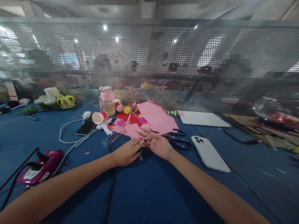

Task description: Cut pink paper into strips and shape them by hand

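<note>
My left hand (pixel 127 151) is closed, its fingertips pressed together on a small piece of pink paper (pixel 144 142). My right hand (pixel 160 145) meets it from the other side, palm turned partly up and fingers stretched out over the paper. Its thumb area is partly hidden. Just beyond the fingers lie a pink paper piece (pixel 132 130) and a large pink sheet (pixel 157 116). Scissors (pixel 181 143) with dark blue handles rest beside my right hand, their blades mostly covered. A white glue gun (pixel 105 127) lies to the left.
A pink-lidded bottle (pixel 107 101) and a red paper cup (pixel 100 117) stand behind. At left are a black phone (pixel 84 128), cables and a purple power strip (pixel 40 168). A white phone (pixel 209 154) and white board (pixel 203 119) lie right. A perforated screen (pixel 149 62) closes the back.
</note>
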### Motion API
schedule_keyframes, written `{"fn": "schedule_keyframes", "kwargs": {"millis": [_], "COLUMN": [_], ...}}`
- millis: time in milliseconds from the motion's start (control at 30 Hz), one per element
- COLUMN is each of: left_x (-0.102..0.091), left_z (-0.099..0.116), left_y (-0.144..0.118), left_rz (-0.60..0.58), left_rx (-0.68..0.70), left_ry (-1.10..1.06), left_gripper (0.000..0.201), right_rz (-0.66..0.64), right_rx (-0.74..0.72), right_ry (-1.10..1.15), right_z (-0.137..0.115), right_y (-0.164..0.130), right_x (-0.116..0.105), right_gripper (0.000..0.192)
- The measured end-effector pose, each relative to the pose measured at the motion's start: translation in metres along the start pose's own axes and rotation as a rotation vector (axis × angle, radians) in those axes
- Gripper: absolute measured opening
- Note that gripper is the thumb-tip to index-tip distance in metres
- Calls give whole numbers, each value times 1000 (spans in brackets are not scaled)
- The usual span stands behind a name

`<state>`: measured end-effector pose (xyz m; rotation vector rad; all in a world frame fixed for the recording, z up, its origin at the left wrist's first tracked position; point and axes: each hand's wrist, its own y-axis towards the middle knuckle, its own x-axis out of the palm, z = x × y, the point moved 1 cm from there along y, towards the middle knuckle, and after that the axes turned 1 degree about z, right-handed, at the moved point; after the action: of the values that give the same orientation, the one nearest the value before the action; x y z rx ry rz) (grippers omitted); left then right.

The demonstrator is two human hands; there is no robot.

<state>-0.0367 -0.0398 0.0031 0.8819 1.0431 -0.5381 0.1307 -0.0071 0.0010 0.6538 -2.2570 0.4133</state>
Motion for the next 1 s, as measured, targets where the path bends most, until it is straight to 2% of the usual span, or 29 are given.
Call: {"fn": "schedule_keyframes", "kwargs": {"millis": [100, 200, 267, 400, 500, 567, 667, 733, 867, 1000], "left_x": [-4, -10, -12, -9, -7, -8, -7, -5, 0, 2], "left_z": [3, 3, -1, -19, -29, -31, -30, -27, -25, -29], "left_y": [0, 0, 0, 3, 5, 5, 4, 4, 5, 5], "left_rz": [-6, 24, 83, 215, 123, 27, -90, -107, 26, 127], "left_rx": [-5, -51, -138, -459, -557, -550, -543, -558, -608, -665], "left_ry": [-50, -262, -539, -1299, -1735, -1884, -1899, -1829, -1720, -1754], "left_gripper": [32, 33, 32, 34, 37, 41, 47, 51, 40, 24], "right_rz": [31, 60, 75, 97, 98, 85, 34, 21, 83, 78], "right_rx": [30, 29, 6, -28, -50, -51, -58, -75, -97, -110], "right_ry": [-25, -24, -12, 12, 61, 88, 141, 185, 183, 80], "right_z": [3, 4, 4, 6, 6, 5, 1, -2, -1, 3], "right_y": [3, 4, 4, 5, 5, 5, 4, 3, 3, 6], "right_x": [-2, -4, -5, -9, -12, -12, -9, -8, -11, -15], "right_gripper": [31, 30, 30, 28, 28, 27, 29, 28, 22, 18]}}
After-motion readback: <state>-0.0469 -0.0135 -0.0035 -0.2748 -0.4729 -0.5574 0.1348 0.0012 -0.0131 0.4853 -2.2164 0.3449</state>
